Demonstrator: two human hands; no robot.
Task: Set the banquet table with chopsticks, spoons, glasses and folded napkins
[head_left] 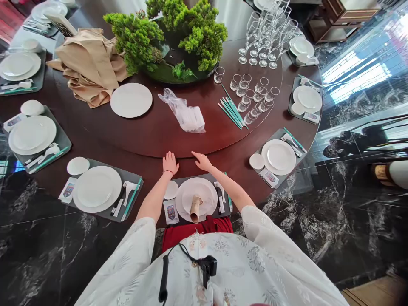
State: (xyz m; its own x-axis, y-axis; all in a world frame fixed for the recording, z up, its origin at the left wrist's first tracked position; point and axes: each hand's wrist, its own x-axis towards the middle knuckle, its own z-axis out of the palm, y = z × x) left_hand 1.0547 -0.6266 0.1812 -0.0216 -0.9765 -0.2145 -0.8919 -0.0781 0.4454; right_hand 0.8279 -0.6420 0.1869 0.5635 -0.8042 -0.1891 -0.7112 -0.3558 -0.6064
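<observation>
My left hand [170,163] lies flat, fingers stretched, at the rim of the round wooden turntable [143,136]. To its right, my right hand [202,162] reaches the same rim with a finger extended; it holds nothing. Between my forearms is a place setting: a white plate [183,195] bearing a rolled brown napkin [195,208], on a grey placemat [228,193]. A small white bowl [171,190] and a printed packet [171,212] lie left of the plate, cutlery [219,199] and a teal chopstick sleeve [228,199] right of it.
On the turntable are a crumpled plastic bag [188,114], an empty white plate [131,100], teal chopstick sleeves [232,111], several small glasses [255,95], stemmed glasses [267,34], brown napkins [91,63] and a green plant centrepiece [178,42]. Other settings [97,189] ring the table.
</observation>
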